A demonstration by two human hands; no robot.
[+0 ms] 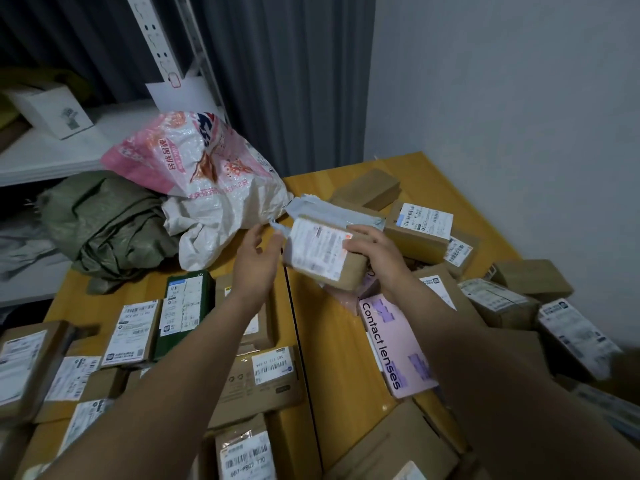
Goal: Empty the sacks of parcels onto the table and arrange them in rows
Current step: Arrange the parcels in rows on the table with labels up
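The right hand (372, 251) grips a brown parcel (325, 252), left hand (256, 261) open beside it; rows (131, 327) fill lower left, a jumble (498, 299) waits right.

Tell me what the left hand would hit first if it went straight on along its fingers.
Most likely the crumpled white-and-pink woven plastic sack: the open left hand aims its fingers at its lower edge. Depth is unclear, so it might pass above.

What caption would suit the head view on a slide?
Right hand holds a labelled parcel over the yellow table; left hand open beside it.
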